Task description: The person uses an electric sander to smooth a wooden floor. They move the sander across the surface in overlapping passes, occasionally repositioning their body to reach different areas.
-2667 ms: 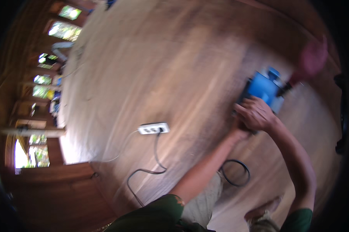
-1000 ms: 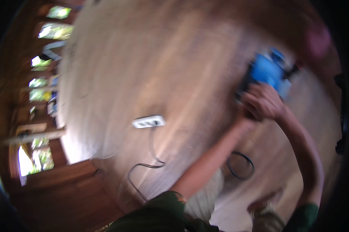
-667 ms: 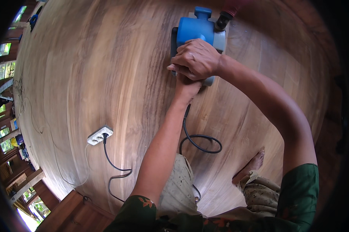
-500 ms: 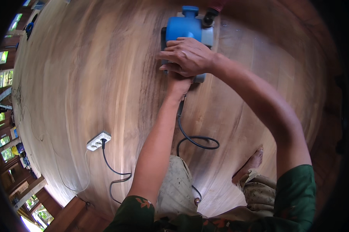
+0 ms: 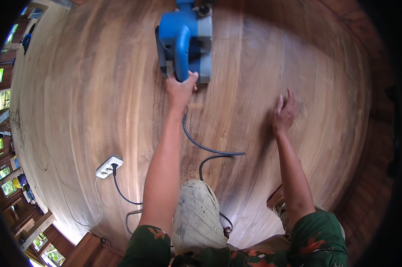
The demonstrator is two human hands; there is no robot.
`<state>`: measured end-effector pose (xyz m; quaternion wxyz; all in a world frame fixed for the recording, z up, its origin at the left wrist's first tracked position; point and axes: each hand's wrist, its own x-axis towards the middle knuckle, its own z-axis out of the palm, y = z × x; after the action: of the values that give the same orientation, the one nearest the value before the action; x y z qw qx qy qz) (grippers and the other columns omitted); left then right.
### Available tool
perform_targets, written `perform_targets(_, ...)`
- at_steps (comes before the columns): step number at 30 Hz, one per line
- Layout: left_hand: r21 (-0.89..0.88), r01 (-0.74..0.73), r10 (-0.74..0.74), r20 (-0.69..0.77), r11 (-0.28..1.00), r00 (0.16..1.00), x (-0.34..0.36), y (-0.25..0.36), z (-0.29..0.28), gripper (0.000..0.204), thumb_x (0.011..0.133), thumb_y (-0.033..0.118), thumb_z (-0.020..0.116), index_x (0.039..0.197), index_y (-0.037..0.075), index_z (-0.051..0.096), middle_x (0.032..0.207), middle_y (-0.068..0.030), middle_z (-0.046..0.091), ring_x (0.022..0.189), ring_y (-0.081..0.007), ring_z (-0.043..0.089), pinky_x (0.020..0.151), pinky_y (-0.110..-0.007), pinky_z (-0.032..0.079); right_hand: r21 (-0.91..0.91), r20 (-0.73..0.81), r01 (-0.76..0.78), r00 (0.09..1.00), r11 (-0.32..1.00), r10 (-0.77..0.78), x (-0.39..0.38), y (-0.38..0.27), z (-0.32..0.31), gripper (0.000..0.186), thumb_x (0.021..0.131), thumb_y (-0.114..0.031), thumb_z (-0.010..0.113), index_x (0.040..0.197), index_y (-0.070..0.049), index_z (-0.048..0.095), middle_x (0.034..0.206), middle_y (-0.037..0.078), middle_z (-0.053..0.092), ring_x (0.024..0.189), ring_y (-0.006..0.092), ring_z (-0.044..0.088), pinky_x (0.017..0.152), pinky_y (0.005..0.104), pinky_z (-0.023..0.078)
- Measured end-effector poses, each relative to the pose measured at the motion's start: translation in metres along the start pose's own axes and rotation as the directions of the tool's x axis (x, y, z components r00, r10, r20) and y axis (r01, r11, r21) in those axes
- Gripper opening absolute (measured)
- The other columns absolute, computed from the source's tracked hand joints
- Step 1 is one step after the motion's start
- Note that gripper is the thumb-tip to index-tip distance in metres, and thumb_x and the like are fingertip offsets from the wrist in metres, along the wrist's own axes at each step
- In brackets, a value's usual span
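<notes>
Though it's mostly blue, pwr tool (image 5: 182, 44) has grey R side

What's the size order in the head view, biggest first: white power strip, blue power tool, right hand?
1. Blue power tool, clearly largest
2. Right hand, fingers spread
3. White power strip, smallest

blue-and-grey handheld power tool (image 5: 178, 40) | curved blue handle (image 5: 182, 51) on top, round black part (image 5: 205, 10) at front right | upright, base down, front end facing away | on wooden floor (image 5: 250, 98), well apart from its left and right edges | black cord (image 5: 225, 154) trailing behind
</notes>
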<state>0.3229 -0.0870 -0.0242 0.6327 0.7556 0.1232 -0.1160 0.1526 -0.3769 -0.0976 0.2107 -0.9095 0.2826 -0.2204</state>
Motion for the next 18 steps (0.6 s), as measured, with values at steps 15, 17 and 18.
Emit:
perform_targets(15,-0.116,-0.076,0.085,0.076,0.99,0.994,0.137,0.023,-0.008,0.018,0.085,0.01,0.08,0.083,0.002,0.065,0.062,-0.0031,0.06,0.048,-0.0121,0.054,0.046,-0.027,0.042,-0.344,-0.027,-0.065,0.998,0.937,0.06,-0.042,0.051,-0.001,0.046,0.102,-0.026,0.059,0.145,-0.011,0.058,0.155,0.013,0.053,0.147,0.034,0.044,0.12,0.0509,0.033)
perform_targets(17,-0.125,-0.083,0.094,0.083,0.989,0.992,0.124,0.018,-0.013,0.02,0.086,0.009,0.079,0.08,0.005,0.06,0.063,-0.0021,0.058,0.048,-0.0119,0.053,0.046,-0.027,0.041,-0.349,-0.027,-0.069,0.998,0.935,0.063,-0.043,0.051,0.0,0.046,0.102,-0.026,0.059,0.145,-0.011,0.058,0.156,0.012,0.052,0.148,0.0338,0.044,0.12,0.0515,0.032)
perform_targets(18,-0.12,-0.08,0.089,0.073,0.99,0.993,0.113,0.014,-0.017,0.02,0.086,0.009,0.079,0.08,0.005,0.06,0.063,-0.002,0.058,0.048,-0.0118,0.052,0.046,-0.027,0.041,-0.349,-0.018,-0.084,0.996,0.933,0.083,-0.043,0.051,0.0,0.046,0.102,-0.027,0.058,0.145,-0.012,0.058,0.156,0.012,0.052,0.148,0.0335,0.043,0.12,0.0517,0.031)
